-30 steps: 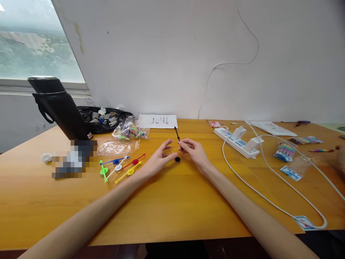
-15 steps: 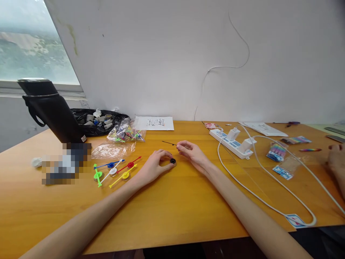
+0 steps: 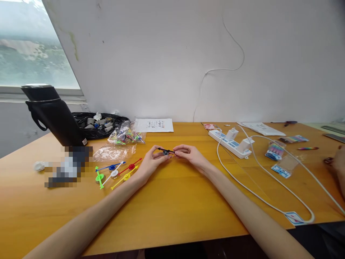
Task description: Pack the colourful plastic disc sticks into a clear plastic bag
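Note:
My left hand [image 3: 151, 162] pinches a small black disc [image 3: 165, 153] just above the wooden table [image 3: 172, 212]. A thin black stick [image 3: 164, 149] lies across that disc, and my right hand [image 3: 190, 155] grips its right end. Both hands meet at the table's middle. To the left of my left hand lie several coloured stick-and-disc pieces [image 3: 115, 171] in blue, red, white, yellow and green.
A black flask [image 3: 54, 115] stands at the left beside a black bag of parts [image 3: 99, 124] and clear plastic bags [image 3: 125, 136]. A white power strip [image 3: 231, 142] and cables [image 3: 269, 187] lie at the right. Another person's hand [image 3: 338, 163] rests at the far right edge.
My left hand closed on the black disc and lifted it off the table. My right hand brought the black stick down and across onto the disc.

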